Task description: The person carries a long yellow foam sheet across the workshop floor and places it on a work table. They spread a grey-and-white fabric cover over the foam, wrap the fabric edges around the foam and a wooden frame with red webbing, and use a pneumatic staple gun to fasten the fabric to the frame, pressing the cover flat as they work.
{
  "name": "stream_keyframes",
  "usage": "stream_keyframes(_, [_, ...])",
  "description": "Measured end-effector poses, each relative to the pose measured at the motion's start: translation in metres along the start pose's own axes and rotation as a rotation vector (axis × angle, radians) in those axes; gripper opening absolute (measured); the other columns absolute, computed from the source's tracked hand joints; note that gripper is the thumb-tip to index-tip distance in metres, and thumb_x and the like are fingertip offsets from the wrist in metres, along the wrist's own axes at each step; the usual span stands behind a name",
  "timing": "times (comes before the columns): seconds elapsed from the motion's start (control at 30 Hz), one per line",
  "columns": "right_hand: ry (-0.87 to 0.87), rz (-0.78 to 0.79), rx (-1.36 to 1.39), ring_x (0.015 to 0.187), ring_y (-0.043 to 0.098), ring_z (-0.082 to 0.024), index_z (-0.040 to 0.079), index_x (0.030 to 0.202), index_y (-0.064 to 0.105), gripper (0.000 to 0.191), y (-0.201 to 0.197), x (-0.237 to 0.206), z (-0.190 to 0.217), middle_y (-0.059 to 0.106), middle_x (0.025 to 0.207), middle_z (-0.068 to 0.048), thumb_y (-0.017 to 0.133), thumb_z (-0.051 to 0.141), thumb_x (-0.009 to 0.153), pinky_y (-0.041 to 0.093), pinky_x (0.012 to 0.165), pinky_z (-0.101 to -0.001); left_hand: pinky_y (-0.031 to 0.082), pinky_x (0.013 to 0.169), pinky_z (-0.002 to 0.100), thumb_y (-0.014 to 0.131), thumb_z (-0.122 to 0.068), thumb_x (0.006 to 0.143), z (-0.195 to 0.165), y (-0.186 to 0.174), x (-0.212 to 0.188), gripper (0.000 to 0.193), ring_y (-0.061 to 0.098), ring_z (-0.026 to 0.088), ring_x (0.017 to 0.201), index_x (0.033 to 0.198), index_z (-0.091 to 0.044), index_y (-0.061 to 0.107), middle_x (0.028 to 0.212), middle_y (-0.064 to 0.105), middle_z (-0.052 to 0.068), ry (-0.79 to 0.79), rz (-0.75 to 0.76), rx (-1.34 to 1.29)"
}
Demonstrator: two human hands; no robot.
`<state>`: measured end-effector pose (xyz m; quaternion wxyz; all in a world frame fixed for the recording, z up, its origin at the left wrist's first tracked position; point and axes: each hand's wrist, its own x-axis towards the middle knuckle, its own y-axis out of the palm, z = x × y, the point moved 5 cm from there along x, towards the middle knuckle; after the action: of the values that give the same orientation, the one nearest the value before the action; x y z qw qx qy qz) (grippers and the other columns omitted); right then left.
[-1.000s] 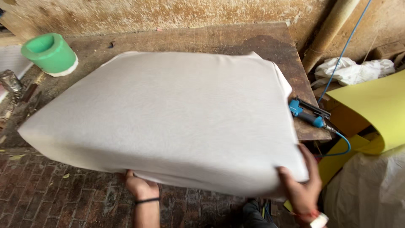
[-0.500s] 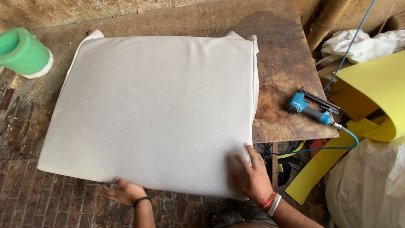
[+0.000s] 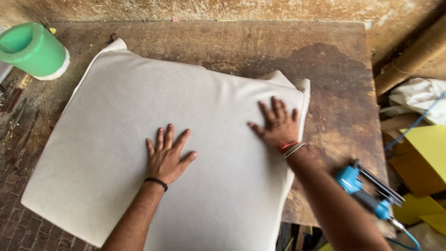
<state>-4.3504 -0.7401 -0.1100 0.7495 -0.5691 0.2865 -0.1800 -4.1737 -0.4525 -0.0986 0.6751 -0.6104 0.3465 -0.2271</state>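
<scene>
A large off-white cushion covered in cloth (image 3: 107,139) lies flat on a worn wooden table (image 3: 334,83), its near edge overhanging the table's front. My left hand (image 3: 167,155) rests palm down on the cushion's middle, fingers spread. Pressed flat near the cushion's right edge is my right hand (image 3: 277,123), also with fingers apart. Loose cloth corners stick out at the cushion's far left and far right. Neither hand holds anything.
A blue pneumatic staple gun (image 3: 367,190) with a blue hose lies at the table's right front corner. A green roll (image 3: 32,50) stands at the far left. Yellow foam sheets (image 3: 425,153) and white cloth (image 3: 418,95) lie to the right, beside the table.
The cushion was held up by its near edge, then laid down on the table. Both hands have let go of the edge and now press flat on top.
</scene>
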Motion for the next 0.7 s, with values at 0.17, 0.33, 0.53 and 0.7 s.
stream_keyframes(0.17, [0.126,-0.034,0.032,0.151,0.016,-0.036,0.027,0.163,0.016,0.096,-0.003,0.072,-0.029,0.016,0.166,-0.014,0.024,0.086,0.088,0.007,0.121,-0.0563,0.003,0.118,0.069,0.037,-0.079,0.089,-0.023,-0.022,0.125,0.08,0.005,0.038,0.155,0.158,-0.043,0.025,0.169,0.007,0.012,0.209,0.044,0.046])
stream_keyframes(0.33, [0.255,0.004,0.022,0.141,0.047,-0.035,0.013,0.149,0.049,0.093,0.001,0.087,-0.036,0.054,0.148,-0.017,0.03,0.084,0.092,0.033,0.118,-0.0525,0.002,0.12,0.069,0.036,-0.08,0.089,-0.065,-0.025,0.218,0.078,0.009,0.036,0.156,0.159,-0.046,0.022,0.169,0.011,0.011,0.269,0.076,-0.018])
stream_keyframes(0.53, [0.354,0.133,0.194,0.124,0.065,-0.034,0.017,0.145,0.055,0.089,-0.007,0.079,-0.041,0.067,0.131,-0.017,0.04,0.083,0.087,0.053,0.103,-0.0485,0.004,0.126,0.06,0.035,-0.073,0.096,-0.078,-0.027,0.224,0.071,0.013,0.032,0.158,0.159,-0.04,0.026,0.169,0.018,0.01,0.223,0.007,-0.09])
stream_keyframes(0.7, [0.458,0.06,0.531,0.12,0.065,-0.037,0.016,0.146,0.06,0.079,-0.021,0.081,-0.051,0.066,0.135,-0.02,0.064,0.069,0.086,0.048,0.106,-0.0498,0.008,0.123,0.055,0.041,-0.063,0.097,-0.076,-0.015,0.138,0.076,0.015,0.036,0.154,0.16,-0.022,0.028,0.168,0.018,0.018,0.264,-0.175,-0.113])
